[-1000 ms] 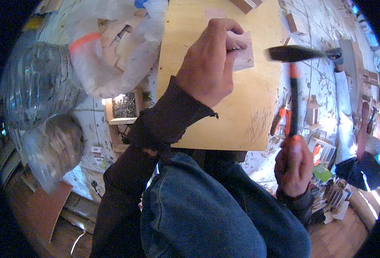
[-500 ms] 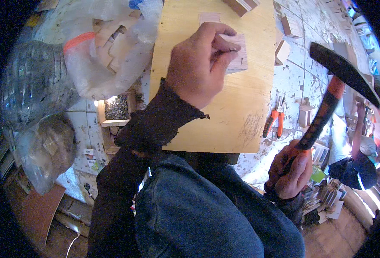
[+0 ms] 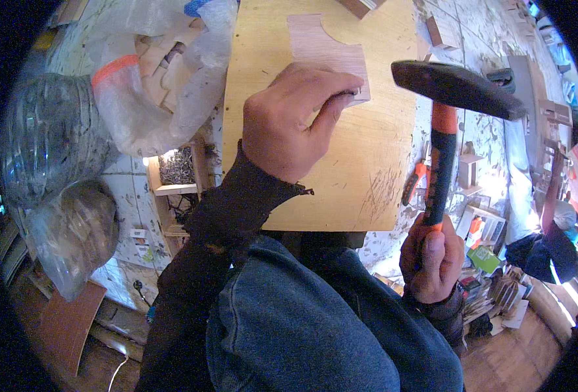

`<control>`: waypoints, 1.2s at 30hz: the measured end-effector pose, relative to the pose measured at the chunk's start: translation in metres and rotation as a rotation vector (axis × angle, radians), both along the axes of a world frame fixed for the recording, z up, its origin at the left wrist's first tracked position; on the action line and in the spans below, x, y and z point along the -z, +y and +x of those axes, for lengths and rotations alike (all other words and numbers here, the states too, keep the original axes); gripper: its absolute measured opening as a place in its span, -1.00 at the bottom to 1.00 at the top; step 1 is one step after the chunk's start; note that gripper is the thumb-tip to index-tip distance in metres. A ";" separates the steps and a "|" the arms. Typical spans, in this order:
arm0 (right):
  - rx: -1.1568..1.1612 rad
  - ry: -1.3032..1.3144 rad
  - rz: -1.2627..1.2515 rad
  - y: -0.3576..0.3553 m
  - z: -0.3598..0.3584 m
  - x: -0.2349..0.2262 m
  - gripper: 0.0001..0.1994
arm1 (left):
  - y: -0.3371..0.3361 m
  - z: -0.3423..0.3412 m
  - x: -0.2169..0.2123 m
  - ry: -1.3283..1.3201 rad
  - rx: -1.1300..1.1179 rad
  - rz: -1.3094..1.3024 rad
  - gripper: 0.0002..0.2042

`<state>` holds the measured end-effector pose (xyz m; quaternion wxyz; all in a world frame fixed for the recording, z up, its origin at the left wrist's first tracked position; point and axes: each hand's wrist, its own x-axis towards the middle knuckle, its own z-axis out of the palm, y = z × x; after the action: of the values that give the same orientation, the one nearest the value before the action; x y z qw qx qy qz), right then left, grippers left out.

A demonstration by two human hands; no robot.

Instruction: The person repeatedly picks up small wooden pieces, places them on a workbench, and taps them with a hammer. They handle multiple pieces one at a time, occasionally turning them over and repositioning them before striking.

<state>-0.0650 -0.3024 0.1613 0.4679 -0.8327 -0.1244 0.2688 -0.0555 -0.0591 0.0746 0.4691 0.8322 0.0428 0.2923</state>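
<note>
My right hand (image 3: pixel 436 261) is closed round the lower handle of a hammer (image 3: pixel 440 153) with a dark head and a black-and-orange grip. The hammer stands upright, its head raised to the right of my left hand (image 3: pixel 292 121). That hand is closed in a pinch over the near right corner of a thin, pinkish wood piece (image 3: pixel 334 52) with a curved cut-out. A small nail seems to be between the fingertips, mostly hidden by them. Beneath the piece lies a pale yellow wooden board (image 3: pixel 315 202), placed just beyond my knees.
Left of the board, a wooden box (image 3: pixel 178 166) holds many nails. Clear plastic bags (image 3: pixel 142 98) with wood pieces lie farther left. Orange-handled pliers (image 3: pixel 417 181) and wood blocks (image 3: pixel 440 32) lie at the right. Another person (image 3: pixel 544 251) is at the far right.
The hammer has swung left toward the board, its handle now more upright. My left hand has shifted slightly down, onto the near right corner of the wood piece, uncovering more of that piece.
</note>
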 end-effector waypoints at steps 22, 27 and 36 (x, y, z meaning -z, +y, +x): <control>0.069 -0.445 -0.586 -0.035 -0.013 0.094 -0.72 | 0.086 -0.188 0.088 0.319 -0.765 -0.290 -0.81; -0.034 -0.712 -0.369 0.018 0.018 0.074 -0.39 | 0.093 -0.195 0.080 0.702 -0.756 0.272 -0.72; -0.183 -0.774 -0.396 0.150 0.065 0.050 -0.42 | -0.001 -0.020 0.053 0.318 0.019 0.041 -0.64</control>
<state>-0.0003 -0.1520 0.1115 0.1927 -0.9310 -0.3099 -0.0040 -0.0758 -0.0603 0.0217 0.4421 0.8778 0.1025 0.1534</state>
